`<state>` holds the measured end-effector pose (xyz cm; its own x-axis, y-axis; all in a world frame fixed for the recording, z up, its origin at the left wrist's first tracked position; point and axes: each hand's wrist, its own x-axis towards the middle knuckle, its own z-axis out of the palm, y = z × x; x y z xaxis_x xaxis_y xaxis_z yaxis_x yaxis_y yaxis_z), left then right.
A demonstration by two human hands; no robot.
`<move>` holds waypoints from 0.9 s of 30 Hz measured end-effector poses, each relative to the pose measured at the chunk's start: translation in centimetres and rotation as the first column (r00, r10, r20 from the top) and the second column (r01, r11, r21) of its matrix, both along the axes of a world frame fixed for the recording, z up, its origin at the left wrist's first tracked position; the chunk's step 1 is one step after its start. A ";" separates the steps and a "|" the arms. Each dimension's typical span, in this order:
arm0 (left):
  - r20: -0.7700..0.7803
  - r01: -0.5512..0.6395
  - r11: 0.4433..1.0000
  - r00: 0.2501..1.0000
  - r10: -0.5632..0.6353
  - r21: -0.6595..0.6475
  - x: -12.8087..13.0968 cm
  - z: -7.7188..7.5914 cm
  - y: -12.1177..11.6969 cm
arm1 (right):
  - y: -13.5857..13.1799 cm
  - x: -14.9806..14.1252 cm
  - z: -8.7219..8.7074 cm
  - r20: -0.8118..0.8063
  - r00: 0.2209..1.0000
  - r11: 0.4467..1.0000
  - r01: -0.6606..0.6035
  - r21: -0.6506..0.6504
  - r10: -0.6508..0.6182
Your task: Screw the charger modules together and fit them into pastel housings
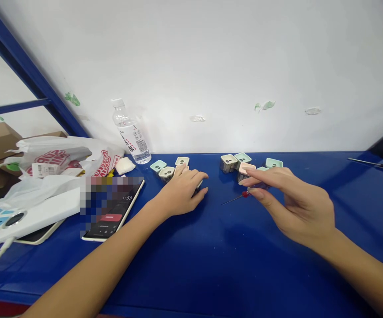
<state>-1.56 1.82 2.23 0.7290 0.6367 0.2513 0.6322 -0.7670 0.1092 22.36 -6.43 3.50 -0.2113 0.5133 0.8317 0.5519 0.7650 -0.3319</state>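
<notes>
My left hand (184, 192) rests at the left group of small square boxes, fingers curled around one that is mostly hidden beneath them. Beside it are a mint-topped box (158, 166), a cream-topped box (167, 172) and another cream one (182, 161), each with two dark round spots on top. In my right hand (297, 203) is a thin screwdriver (245, 194) with a red collar, pinched between thumb and fingers, its shaft pointing left and down. Behind that hand stands a second group, including a cream-topped box (229, 163) and a mint-topped box (243, 157).
A water bottle (131, 132) stands by the wall. To the left lie a phone (125, 212), a white power bank (45, 212) with a cable, and plastic bags (65, 154). Another long, thin tool (373, 163) lies at the far right of the blue table (211, 265).
</notes>
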 end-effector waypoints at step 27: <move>0.027 -0.059 0.998 0.998 0.059 -0.009 -1.4 1.3 0.9 | -0.1 -0.1 0.7 0.108 0.994 0.994 0.001 0.106 -0.013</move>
<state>-2.98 2.70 3.55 0.6832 0.6804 0.2652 0.6728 -0.7277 0.1334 22.30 -6.52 4.15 -0.3001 0.4254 0.8538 0.5855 0.7888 -0.1872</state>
